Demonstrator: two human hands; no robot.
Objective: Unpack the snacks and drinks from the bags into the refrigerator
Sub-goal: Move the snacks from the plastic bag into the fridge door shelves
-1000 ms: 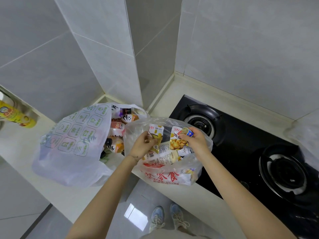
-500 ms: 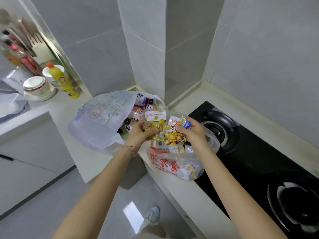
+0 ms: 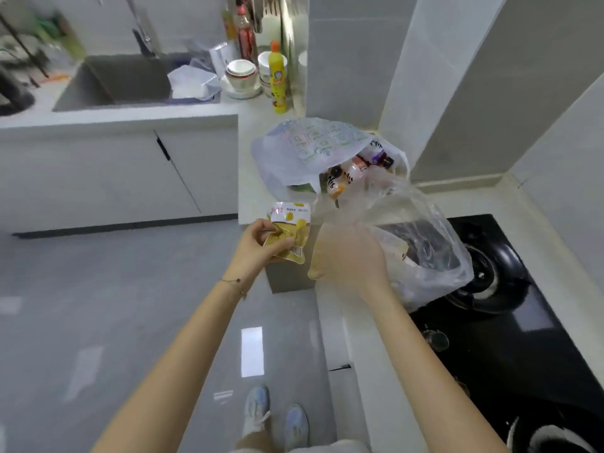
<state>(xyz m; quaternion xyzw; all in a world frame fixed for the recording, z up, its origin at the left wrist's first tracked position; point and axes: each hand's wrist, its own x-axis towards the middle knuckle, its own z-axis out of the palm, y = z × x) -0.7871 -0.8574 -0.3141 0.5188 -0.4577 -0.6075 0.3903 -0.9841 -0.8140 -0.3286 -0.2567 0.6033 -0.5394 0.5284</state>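
Observation:
My left hand [image 3: 260, 246] grips yellow-and-white snack packets [image 3: 292, 223], held out over the floor just left of the counter edge. Motion blurs my right hand [image 3: 349, 256], which is at the mouth of the clear plastic bag [image 3: 434, 253] on the counter beside the stove. Its fingers are hidden, and a pale packet edge [image 3: 399, 248] shows just past it inside the bag. Behind stands a white printed bag [image 3: 304, 148], open, with several drink bottles [image 3: 346, 174] in it. No refrigerator is in view.
A black gas stove [image 3: 510, 269] fills the counter on the right. A sink [image 3: 114, 80], stacked bowls [image 3: 242, 76] and a yellow squeeze bottle [image 3: 277, 80] lie along the far counter. Grey floor tiles [image 3: 98, 305] spread to the left, with my shoes [image 3: 277, 416] below.
The view has swung left, bringing the sink and floor into sight. My left hand has lifted the yellow packets out of the clear bag and away to the left; my right hand stays at the bag.

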